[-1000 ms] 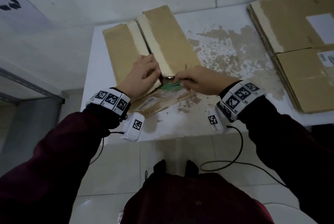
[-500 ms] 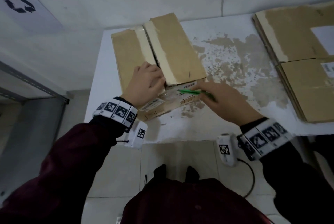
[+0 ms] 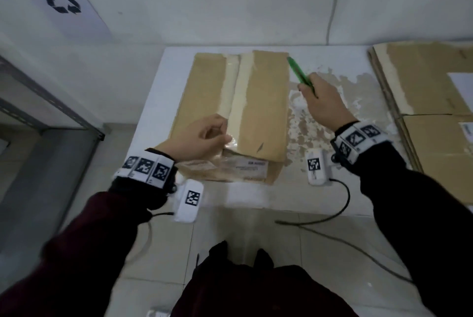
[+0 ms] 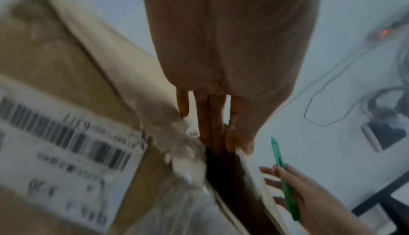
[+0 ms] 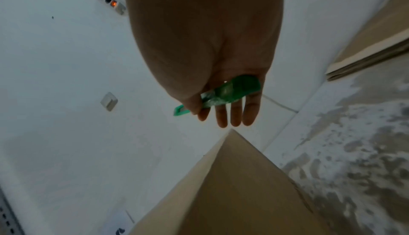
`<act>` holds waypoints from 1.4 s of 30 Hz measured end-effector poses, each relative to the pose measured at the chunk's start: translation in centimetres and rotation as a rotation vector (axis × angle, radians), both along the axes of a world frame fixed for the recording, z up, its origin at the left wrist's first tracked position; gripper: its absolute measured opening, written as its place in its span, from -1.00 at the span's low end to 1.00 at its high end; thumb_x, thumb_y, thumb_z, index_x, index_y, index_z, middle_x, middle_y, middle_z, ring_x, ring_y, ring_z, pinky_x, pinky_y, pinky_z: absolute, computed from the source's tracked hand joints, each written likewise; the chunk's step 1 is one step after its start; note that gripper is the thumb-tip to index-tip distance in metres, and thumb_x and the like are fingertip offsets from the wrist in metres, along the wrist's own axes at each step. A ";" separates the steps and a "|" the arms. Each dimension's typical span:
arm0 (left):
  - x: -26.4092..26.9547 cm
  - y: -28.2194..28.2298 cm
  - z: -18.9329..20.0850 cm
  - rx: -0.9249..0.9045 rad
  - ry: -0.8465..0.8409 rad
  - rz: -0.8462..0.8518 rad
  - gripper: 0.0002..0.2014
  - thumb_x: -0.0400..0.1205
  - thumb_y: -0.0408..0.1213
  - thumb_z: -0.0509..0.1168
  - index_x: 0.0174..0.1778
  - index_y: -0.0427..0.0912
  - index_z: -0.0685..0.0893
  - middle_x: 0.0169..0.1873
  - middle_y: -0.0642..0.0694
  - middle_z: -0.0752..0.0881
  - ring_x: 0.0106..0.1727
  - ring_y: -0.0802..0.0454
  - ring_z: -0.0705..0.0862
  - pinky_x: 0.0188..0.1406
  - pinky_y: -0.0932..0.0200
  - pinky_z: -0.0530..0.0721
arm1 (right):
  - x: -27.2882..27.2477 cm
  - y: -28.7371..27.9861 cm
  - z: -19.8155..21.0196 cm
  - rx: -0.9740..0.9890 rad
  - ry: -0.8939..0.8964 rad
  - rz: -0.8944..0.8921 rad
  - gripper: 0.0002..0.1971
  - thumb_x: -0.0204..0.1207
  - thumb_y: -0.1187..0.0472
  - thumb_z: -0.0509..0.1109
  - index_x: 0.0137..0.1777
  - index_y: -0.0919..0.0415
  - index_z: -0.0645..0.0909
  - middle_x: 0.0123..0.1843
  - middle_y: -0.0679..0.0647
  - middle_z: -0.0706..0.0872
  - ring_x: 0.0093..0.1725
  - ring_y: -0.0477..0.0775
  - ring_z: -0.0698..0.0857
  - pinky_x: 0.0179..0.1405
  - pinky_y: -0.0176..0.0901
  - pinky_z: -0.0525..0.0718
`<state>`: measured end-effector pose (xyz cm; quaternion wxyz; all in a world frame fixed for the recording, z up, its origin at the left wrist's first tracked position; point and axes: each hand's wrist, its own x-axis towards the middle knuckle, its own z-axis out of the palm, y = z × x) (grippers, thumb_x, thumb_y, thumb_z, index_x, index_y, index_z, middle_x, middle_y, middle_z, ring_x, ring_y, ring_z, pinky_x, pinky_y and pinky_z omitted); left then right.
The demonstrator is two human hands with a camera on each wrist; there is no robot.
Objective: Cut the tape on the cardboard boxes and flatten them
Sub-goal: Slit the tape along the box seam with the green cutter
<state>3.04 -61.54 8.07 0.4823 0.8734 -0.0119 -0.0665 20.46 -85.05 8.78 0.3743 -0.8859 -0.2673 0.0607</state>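
While the cardboard box (image 3: pixel 258 101) sits by the tabletop's (image 3: pixel 340 196) near edge, the left hand (image 3: pixel 197 141) pinches what looks like loose tape (image 3: pixel 231 138) at its seam. The right hand (image 3: pixel 323 101) grips a green cutter (image 3: pixel 299 74) beside the box's far right corner.

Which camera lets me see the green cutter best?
The head view: the whole green cutter shows there, pointing away from the right hand. The right wrist view shows it blurred, partly hidden by fingers; the left wrist view shows it small in a corner.
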 end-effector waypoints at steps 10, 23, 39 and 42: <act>-1.4 4.3 4.2 0.750 0.462 0.144 -0.43 0.62 0.23 0.17 -0.37 -0.27 0.55 -0.35 -0.11 0.63 -0.31 -0.07 0.56 -0.34 0.11 0.46 | 2.9 2.9 0.2 -0.230 0.084 0.162 -0.78 0.71 0.16 0.12 0.01 0.33 0.46 -0.17 0.15 0.55 -0.09 0.20 0.53 -0.27 -0.08 0.29; 2.8 -6.3 0.4 0.558 0.279 0.585 -0.14 0.37 0.40 0.27 0.51 -0.01 0.30 0.39 -0.28 0.33 0.46 -0.33 0.22 0.53 -0.27 0.08 | -4.4 -1.5 -1.2 -0.010 0.176 -0.179 -0.75 0.72 0.18 0.08 -0.22 0.19 0.33 -0.37 0.02 0.38 -0.40 0.00 0.36 -0.48 -0.16 0.25; 3.0 -6.7 1.2 0.671 0.092 0.150 -0.47 0.61 0.09 0.21 0.48 -0.05 0.47 0.54 -0.18 0.35 0.54 -0.17 0.32 0.50 -0.22 0.31 | -14.5 -1.5 -2.5 0.472 0.926 0.081 -0.81 0.74 0.22 0.04 0.13 0.15 0.49 0.19 0.12 0.69 0.10 -0.12 0.73 0.07 -0.09 0.76; 1.3 -6.8 0.1 0.641 0.073 0.118 -0.39 0.66 0.18 0.11 0.62 0.05 0.26 0.65 -0.10 0.18 0.68 -0.07 0.03 0.61 -0.31 -0.01 | -13.3 -1.8 -3.1 0.380 0.683 0.020 -0.83 0.71 0.21 0.13 0.10 0.09 0.57 -0.08 0.10 0.70 -0.33 -0.10 0.66 -0.45 -0.20 0.67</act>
